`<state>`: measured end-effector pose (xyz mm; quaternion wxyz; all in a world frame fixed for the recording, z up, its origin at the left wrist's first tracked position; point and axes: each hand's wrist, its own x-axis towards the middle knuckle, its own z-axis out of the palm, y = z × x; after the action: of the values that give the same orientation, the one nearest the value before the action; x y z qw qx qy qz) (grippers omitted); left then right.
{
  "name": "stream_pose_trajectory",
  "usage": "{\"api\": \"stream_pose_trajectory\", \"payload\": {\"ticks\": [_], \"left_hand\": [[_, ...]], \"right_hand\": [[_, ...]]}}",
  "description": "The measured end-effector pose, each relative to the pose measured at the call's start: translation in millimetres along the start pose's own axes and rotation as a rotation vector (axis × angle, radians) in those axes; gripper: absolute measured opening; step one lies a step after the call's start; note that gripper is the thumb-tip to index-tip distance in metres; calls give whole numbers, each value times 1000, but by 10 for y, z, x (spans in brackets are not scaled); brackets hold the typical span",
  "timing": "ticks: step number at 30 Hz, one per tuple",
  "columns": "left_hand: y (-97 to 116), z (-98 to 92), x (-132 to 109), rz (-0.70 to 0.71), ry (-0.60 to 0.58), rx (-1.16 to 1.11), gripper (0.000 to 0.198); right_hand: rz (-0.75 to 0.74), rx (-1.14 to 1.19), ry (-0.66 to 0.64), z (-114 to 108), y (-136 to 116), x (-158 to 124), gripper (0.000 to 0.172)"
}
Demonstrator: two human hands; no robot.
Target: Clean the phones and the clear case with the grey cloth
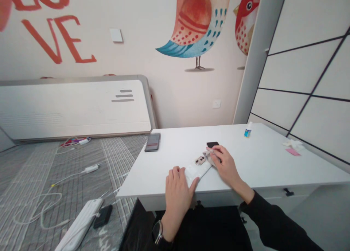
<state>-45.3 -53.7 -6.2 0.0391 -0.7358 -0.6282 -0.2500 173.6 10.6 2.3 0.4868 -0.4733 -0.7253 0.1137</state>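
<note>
A white phone (199, 166) lies camera side up near the front edge of the white table (262, 160). My left hand (178, 189) rests on its near end, fingers curled over it and thumb along its side. My right hand (222, 164) presses a small crumpled cloth (210, 155) against the phone's far end by the camera lenses, fingers closed on the cloth. A small black object (212, 144) lies just beyond the right hand.
A small bottle with a blue label (248, 130) stands at the table's back. A pink slip and white wipe (293, 148) lie at the right. A blurred dark item (152, 142) sits at the left corner. Cables, a power strip (80, 227) and a white appliance (73, 107) lie on the floor.
</note>
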Motion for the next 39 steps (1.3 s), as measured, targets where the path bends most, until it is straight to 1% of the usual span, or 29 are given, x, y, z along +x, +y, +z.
{"api": "stream_pose_trajectory", "payload": {"ticks": [1, 3, 5, 6, 7, 8, 10, 11, 12, 14, 15, 16, 19, 20, 22, 24, 26, 28, 29, 30, 33, 34, 35, 37, 39], "left_hand": [[-11, 5, -11, 14, -1, 1, 50], [-65, 5, -37, 88, -27, -17, 55], [-145, -3, -63, 184, -63, -65, 64], [-185, -5, -73, 217, -75, -93, 70], [-219, -5, -81, 231, -80, -118, 76], [-246, -2, -85, 228, -76, -137, 82], [-273, 12, -86, 201, -53, -156, 88], [-275, 22, -84, 188, -46, -159, 90], [-273, 32, -83, 176, -45, -159, 90], [-260, 49, -82, 156, -55, -155, 90], [-253, 56, -85, 149, -56, -156, 90], [-247, 62, -89, 145, -49, -161, 91], [-237, 79, -103, 140, -1, -177, 100], [-236, 84, -107, 140, 5, -180, 101], [-237, 90, -110, 141, -7, -177, 97], [-236, 86, -111, 144, -18, -174, 93], [-230, 75, -113, 149, -10, -167, 94], [-221, 63, -116, 156, 6, -171, 99], [-218, 59, -118, 163, 10, -176, 100], [-217, 57, -120, 167, 12, -181, 100], [-225, 65, -126, 166, 14, -187, 96], [-230, 70, -128, 161, 16, -192, 96], [-233, 74, -129, 153, 19, -200, 98], [-237, 83, -130, 139, 31, -227, 104], [-236, 93, -128, 125, 51, -260, 106]], "right_hand": [[-36, -8, -62, 42, -81, -89, 47], [-134, -28, -228, 122, -234, -264, 42], [-234, -91, -417, 163, -339, -377, 46], [-255, -148, -488, 165, -368, -397, 49], [-251, -212, -530, 159, -384, -395, 50], [-224, -270, -540, 150, -393, -378, 50], [-163, -333, -509, 137, -414, -334, 52], [-172, -322, -518, 138, -434, -320, 54], [-214, -283, -558, 142, -459, -313, 56], [-315, -192, -678, 149, -505, -305, 56], [-331, -173, -713, 147, -518, -296, 54], [-313, -180, -718, 141, -522, -282, 53], [-179, -279, -634, 123, -519, -244, 56], [-177, -276, -630, 124, -528, -246, 59], [-258, -201, -698, 136, -561, -268, 62], [-315, -154, -753, 144, -576, -275, 61], [-262, -205, -717, 140, -547, -244, 58], [-170, -291, -638, 137, -498, -203, 60], [-150, -310, -618, 139, -482, -193, 63], [-160, -304, -627, 144, -477, -193, 66], [-257, -221, -729, 151, -509, -222, 80], [-268, -213, -747, 144, -522, -224, 80], [-253, -228, -740, 131, -532, -219, 76], [-169, -312, -671, 100, -543, -196, 63], [-123, -349, -627, 80, -558, -185, 61]]}}
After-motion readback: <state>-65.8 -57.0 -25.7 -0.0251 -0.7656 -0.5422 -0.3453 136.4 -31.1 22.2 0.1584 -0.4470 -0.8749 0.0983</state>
